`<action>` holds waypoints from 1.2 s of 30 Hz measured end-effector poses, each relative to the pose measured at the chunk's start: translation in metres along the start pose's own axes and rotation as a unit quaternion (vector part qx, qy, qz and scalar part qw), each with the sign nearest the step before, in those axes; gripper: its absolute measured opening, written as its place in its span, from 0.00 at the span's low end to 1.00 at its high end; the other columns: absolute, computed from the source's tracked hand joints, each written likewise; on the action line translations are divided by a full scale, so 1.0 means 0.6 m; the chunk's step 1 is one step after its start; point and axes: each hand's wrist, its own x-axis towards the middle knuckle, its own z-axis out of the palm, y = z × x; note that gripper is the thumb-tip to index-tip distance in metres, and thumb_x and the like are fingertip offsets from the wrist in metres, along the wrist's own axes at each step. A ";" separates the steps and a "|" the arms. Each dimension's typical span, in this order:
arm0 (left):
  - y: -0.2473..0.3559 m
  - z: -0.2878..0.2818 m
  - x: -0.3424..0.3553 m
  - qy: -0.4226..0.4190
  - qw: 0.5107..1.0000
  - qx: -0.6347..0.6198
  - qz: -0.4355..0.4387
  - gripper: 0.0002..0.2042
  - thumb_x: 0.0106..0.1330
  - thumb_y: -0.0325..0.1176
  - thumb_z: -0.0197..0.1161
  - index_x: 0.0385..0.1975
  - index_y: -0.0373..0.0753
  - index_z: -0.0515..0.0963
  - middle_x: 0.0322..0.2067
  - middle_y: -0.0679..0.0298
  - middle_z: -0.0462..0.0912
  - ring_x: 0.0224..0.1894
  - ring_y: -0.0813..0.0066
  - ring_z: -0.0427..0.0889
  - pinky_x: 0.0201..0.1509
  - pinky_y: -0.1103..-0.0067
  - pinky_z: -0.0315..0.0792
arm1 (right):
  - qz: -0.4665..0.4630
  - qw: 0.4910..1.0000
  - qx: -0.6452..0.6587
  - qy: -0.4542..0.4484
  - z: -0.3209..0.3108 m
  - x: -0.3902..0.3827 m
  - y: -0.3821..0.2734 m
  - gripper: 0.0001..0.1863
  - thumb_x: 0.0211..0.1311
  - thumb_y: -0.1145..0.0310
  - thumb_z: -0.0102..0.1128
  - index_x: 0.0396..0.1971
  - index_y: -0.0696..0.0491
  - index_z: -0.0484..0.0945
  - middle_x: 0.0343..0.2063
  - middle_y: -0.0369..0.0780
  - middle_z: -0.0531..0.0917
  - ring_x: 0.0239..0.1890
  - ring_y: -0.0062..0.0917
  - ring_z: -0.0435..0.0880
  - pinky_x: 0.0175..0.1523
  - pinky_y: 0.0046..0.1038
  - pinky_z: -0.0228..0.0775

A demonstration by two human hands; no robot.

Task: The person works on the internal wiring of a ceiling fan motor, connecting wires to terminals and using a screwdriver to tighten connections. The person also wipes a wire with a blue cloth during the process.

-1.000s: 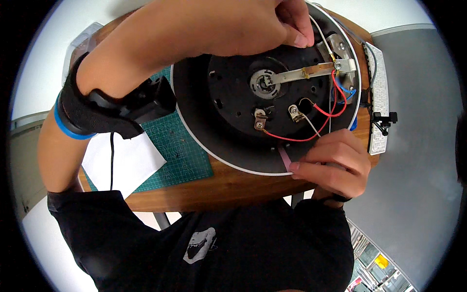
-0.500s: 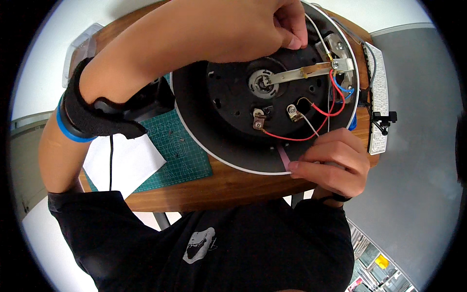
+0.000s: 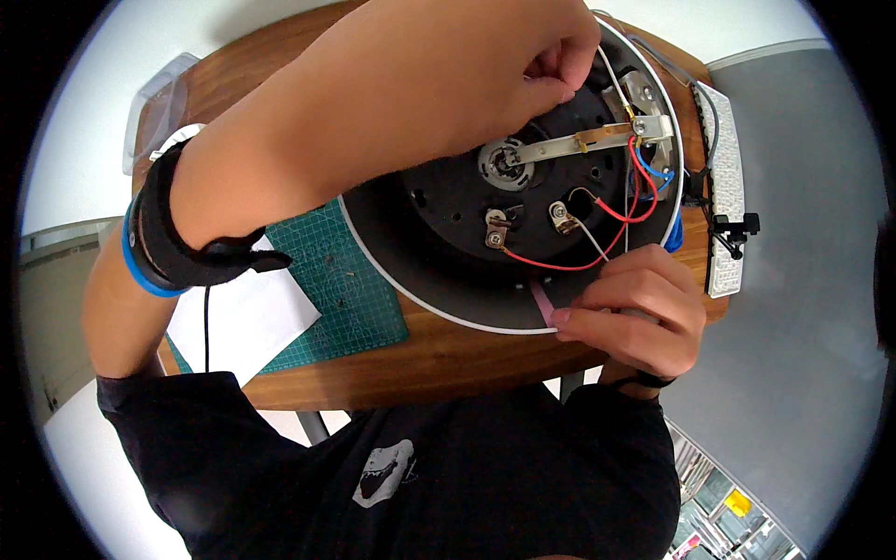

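Note:
An open round appliance housing (image 3: 439, 304), dark inside with a pale rim, lies on the table like an upturned cooker base. Over its far side my left hand (image 3: 560, 70) is closed in a pinch; what its fingers hold, if anything, is hidden. At the near right, my right hand (image 3: 644, 313) is closed over the rim, thumb beside a pink strip (image 3: 541, 303) on the inner wall. Inside the housing, a metal lever (image 3: 569, 147) runs from the round centre piece (image 3: 504, 165) to a bracket. Red wires (image 3: 560, 268), blue and white wires join screw terminals (image 3: 496, 238).
A green cutting mat (image 3: 359, 322) and white paper (image 3: 252, 322) lie to the left. A clear plastic tray (image 3: 159, 107) sits far left. Beyond the housing at right are a white keyboard (image 3: 723, 191), a small black device (image 3: 737, 227) and a grey panel (image 3: 803, 233).
My left forearm has shifted right and toward me, and its hand slightly right. The black device seen under the wrist is out of sight. My right hand stays at the rim.

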 end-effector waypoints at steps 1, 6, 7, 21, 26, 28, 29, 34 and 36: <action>-0.005 0.004 0.001 -0.003 0.999 0.043 0.016 0.05 0.76 0.27 0.67 0.37 0.35 0.86 0.34 0.58 0.91 0.35 0.65 0.91 0.51 0.72 0.87 | -0.002 1.000 0.001 0.000 0.000 0.000 0.001 0.13 0.43 0.59 0.75 0.29 0.49 0.93 0.26 0.33 0.87 0.27 0.25 0.82 0.30 0.26 0.70; -0.007 0.006 0.009 -0.034 0.977 0.196 0.070 0.06 0.75 0.26 0.68 0.34 0.32 0.83 0.33 0.56 0.91 0.34 0.63 0.92 0.44 0.73 0.88 | -0.008 1.000 0.007 -0.002 -0.001 0.000 0.003 0.14 0.44 0.58 0.73 0.29 0.49 0.93 0.26 0.33 0.87 0.27 0.25 0.82 0.29 0.26 0.70; -0.005 0.005 0.009 -0.036 0.977 0.199 0.066 0.06 0.74 0.26 0.68 0.34 0.32 0.83 0.32 0.55 0.90 0.34 0.63 0.93 0.44 0.73 0.88 | -0.007 1.000 0.010 -0.003 -0.001 0.001 0.003 0.14 0.44 0.58 0.73 0.29 0.49 0.93 0.26 0.33 0.86 0.27 0.25 0.82 0.29 0.26 0.70; -0.007 -0.009 0.022 -0.071 0.992 0.089 0.047 0.07 0.76 0.27 0.66 0.34 0.31 0.83 0.30 0.53 0.89 0.34 0.61 0.92 0.45 0.68 0.87 | -0.005 1.000 0.005 0.009 0.004 -0.001 0.001 0.13 0.45 0.58 0.73 0.29 0.49 0.94 0.25 0.33 0.86 0.27 0.25 0.82 0.29 0.26 0.70; -0.008 0.012 0.022 -0.040 0.991 0.119 0.050 0.05 0.73 0.26 0.69 0.35 0.31 0.84 0.34 0.52 0.91 0.38 0.61 0.93 0.48 0.68 0.88 | -0.018 1.000 0.015 -0.004 -0.002 0.000 0.005 0.15 0.43 0.61 0.73 0.32 0.51 0.94 0.27 0.34 0.87 0.28 0.27 0.84 0.31 0.26 0.73; -0.012 0.023 0.017 -0.005 0.985 0.151 0.087 0.04 0.72 0.25 0.70 0.36 0.31 0.84 0.36 0.52 0.91 0.40 0.62 0.93 0.50 0.69 0.88 | -0.026 0.999 0.037 -0.020 -0.009 0.002 0.006 0.20 0.38 0.66 0.72 0.36 0.57 0.94 0.32 0.37 0.88 0.32 0.29 0.86 0.32 0.27 0.79; -0.013 0.026 0.015 0.003 0.982 0.163 0.094 0.04 0.71 0.25 0.71 0.37 0.31 0.85 0.38 0.52 0.92 0.42 0.62 0.94 0.51 0.69 0.88 | -0.023 0.999 0.037 -0.028 -0.011 0.002 0.006 0.20 0.38 0.66 0.72 0.36 0.57 0.94 0.32 0.37 0.88 0.32 0.29 0.87 0.32 0.27 0.79; -0.008 0.019 0.009 0.005 0.982 0.163 0.093 0.02 0.70 0.24 0.71 0.37 0.33 0.87 0.41 0.54 0.93 0.43 0.62 0.94 0.54 0.70 0.88 | -0.014 1.000 0.020 -0.016 -0.006 0.000 0.005 0.15 0.43 0.61 0.74 0.32 0.51 0.94 0.27 0.34 0.87 0.28 0.26 0.83 0.30 0.26 0.71; -0.003 0.010 0.005 0.009 0.988 0.128 0.087 0.02 0.71 0.24 0.70 0.37 0.34 0.88 0.41 0.54 0.93 0.43 0.63 0.94 0.54 0.70 0.88 | -0.010 1.000 0.016 -0.008 -0.004 0.000 0.004 0.14 0.45 0.60 0.75 0.32 0.50 0.94 0.26 0.33 0.87 0.27 0.25 0.82 0.30 0.25 0.70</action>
